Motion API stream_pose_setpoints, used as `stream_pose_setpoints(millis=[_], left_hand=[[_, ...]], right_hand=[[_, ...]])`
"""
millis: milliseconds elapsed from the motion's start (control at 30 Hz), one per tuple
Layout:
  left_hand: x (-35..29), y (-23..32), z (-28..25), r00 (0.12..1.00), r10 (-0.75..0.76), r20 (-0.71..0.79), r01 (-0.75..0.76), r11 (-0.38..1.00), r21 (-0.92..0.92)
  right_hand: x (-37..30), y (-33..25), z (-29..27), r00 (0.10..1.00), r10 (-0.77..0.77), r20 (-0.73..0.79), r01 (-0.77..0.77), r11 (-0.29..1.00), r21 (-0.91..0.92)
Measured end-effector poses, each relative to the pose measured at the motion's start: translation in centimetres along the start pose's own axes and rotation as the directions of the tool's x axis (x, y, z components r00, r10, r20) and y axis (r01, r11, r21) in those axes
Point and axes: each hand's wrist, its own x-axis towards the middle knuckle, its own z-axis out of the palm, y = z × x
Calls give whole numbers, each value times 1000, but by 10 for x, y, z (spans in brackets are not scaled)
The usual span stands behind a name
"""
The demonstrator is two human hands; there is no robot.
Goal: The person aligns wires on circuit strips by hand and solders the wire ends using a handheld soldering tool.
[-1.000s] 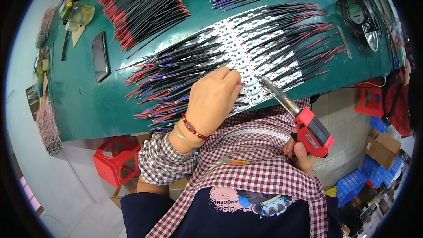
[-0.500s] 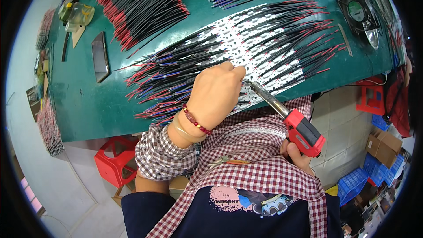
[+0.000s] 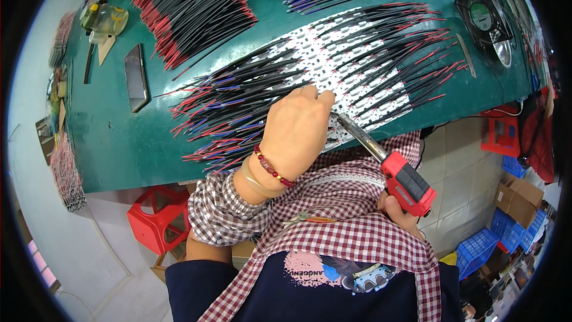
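Left hand (image 3: 300,124) palm-down and curled, right hand (image 3: 400,213) lower, clenched, partly hidden

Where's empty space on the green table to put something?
In the picture, the table is bare below the phone, left of the wires, and below the silver oval. It's crowded around the left hand, soldering iron and white boards.

Bright, fairly even light leaves a pale sheen on the green counter (image 3: 128,149) and makes the white circuit boards (image 3: 325,68) stand out starkly. The middle is reasonably sharp; toward the black, curved border, straight edges bend and details soften.
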Motion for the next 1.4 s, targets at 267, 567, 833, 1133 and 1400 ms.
stream_pose_setpoints(millis=[267, 567, 833, 1133, 1400], left_hand=[[1, 2, 0, 1000, 6, -6, -6, 1000, 6], [-4, 9, 0, 997, -50, -56, 55, 994, 94], [-8, 9, 9, 990, -111, -89, 114, 993, 30], [-9, 12, 11, 992, -106, -70, 109, 993, 50], [-10, 13, 11, 993, -99, -61, 102, 993, 55]], right_hand=[[-3, 5, 3, 999, -22, -48, 30, 986, 166], [-4, 2, -1, 999, -14, -48, 22, 983, 182], [-4, 9, -4, 997, -52, -57, 52, 999, 5], [-6, 13, -1, 996, -37, -81, 48, 990, 134], [-5, 10, -3, 996, -81, -39, 85, 989, 117]])
